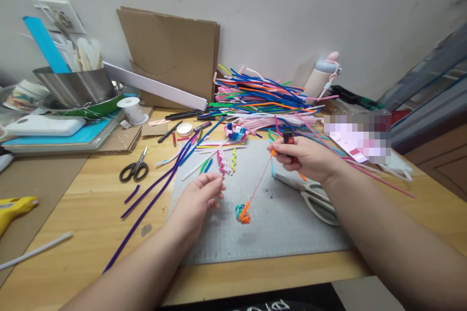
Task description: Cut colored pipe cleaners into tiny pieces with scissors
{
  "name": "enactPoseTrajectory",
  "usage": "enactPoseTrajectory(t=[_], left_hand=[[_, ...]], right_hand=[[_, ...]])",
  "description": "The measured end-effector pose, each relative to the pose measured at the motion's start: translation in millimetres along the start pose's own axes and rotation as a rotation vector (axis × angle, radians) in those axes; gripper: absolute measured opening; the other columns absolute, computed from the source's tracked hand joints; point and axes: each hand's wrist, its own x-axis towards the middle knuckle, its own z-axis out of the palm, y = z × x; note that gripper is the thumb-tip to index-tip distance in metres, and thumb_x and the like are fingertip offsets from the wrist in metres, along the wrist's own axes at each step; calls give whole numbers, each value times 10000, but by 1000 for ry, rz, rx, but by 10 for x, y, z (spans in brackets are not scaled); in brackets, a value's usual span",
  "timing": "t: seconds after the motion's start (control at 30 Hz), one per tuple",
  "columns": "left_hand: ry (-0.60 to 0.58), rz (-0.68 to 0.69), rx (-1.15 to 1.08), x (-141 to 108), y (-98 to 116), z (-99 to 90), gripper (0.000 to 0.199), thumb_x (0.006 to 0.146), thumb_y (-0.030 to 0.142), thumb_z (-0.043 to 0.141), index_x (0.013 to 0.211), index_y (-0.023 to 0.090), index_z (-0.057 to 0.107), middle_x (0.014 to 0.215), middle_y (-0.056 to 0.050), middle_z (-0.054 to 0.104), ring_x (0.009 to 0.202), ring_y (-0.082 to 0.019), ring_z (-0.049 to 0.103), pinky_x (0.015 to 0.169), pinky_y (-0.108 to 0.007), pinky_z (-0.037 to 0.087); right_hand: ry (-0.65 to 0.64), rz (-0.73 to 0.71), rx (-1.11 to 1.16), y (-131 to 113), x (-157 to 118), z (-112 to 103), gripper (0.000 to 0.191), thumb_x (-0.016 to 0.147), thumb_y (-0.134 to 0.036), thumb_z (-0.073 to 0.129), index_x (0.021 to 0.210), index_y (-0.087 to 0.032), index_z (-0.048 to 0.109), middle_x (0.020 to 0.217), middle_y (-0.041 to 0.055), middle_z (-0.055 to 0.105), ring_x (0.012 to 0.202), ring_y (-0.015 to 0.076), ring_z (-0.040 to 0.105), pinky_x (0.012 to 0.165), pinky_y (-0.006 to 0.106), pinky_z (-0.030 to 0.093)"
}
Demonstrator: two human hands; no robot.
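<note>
My right hand [299,155] is closed round a dark red lighter [289,142], and its fingertips pinch the end of an orange pipe cleaner [245,210]. Between its two fuzzy orange ends the pipe cleaner shows a thin bare stretch. Its lower end is over a small teal and orange coiled piece [241,214] above the grey mat [219,248]; whether they are joined I cannot tell. My left hand [204,197] hovers over the mat's left part, fingers curved and apart, nothing visible in them. Pink, white and yellow-green spirals [226,163] lie just beyond it.
Large scissors [321,204] lie under my right forearm, small black scissors [134,170] at left. Purple pipe cleaners [146,216] cross the wood. Behind are a colourful pipe cleaner pile [259,92], cardboard [171,53], a bottle [321,77] and a metal bowl [76,90]. A yellow tool [14,209] sits far left.
</note>
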Motion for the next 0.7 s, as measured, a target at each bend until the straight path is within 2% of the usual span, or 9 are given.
enactPoseTrajectory(t=[0.07, 0.17, 0.27, 0.37, 0.47, 0.6, 0.7], left_hand=[[-66, 28, 99, -12, -13, 14, 195, 688, 324, 749, 773, 165, 674, 747, -27, 644, 620, -93, 534, 527, -189, 384], [-185, -1, 148, -42, -16, 35, 215, 701, 351, 736, 791, 158, 707, 783, -65, 682, 631, -104, 546, 551, -204, 389], [-242, -83, 106, -77, 11, 45, 271, 724, 393, 714, 812, 137, 696, 732, -66, 680, 602, -105, 564, 551, -211, 391], [-215, -125, 45, -87, 41, 36, 331, 761, 446, 666, 879, 137, 650, 682, -40, 665, 553, -103, 569, 515, -211, 388], [-140, -87, -43, -60, 43, 18, 336, 736, 423, 701, 906, 152, 600, 629, -1, 641, 501, -83, 539, 473, -190, 375], [-26, 19, -100, -1, 18, 1, 342, 624, 315, 808, 818, 141, 586, 614, 19, 636, 509, -67, 548, 517, -183, 445], [25, 78, -110, 29, 12, -10, 346, 580, 305, 836, 763, 128, 602, 625, 9, 654, 528, -75, 585, 554, -194, 492]], right_hand=[[-97, 8, 42, -20, -57, 149, 282, 698, -395, 737, 805, -148, 656, 516, -74, 331, 461, 56, 239, 399, 202, 111], [-155, -17, 113, -19, -133, 346, 260, 721, -385, 728, 821, -156, 655, 518, -77, 317, 470, 57, 234, 411, 209, 108], [-96, -55, 161, 15, -157, 448, 270, 723, -399, 725, 822, -161, 644, 521, -75, 333, 466, 59, 245, 414, 219, 111], [67, -118, 193, 72, -142, 439, 283, 693, -392, 752, 813, -160, 644, 534, -67, 373, 465, 55, 257, 414, 219, 127], [202, -179, 213, 144, -113, 373, 288, 659, -381, 776, 806, -162, 660, 548, -58, 388, 477, 58, 286, 413, 211, 139], [242, -211, 234, 223, -82, 319, 266, 660, -377, 773, 795, -172, 671, 557, -51, 385, 486, 67, 299, 407, 211, 150], [236, -224, 264, 239, -80, 334, 252, 663, -363, 774, 797, -173, 676, 560, -51, 380, 497, 69, 308, 408, 208, 165]])
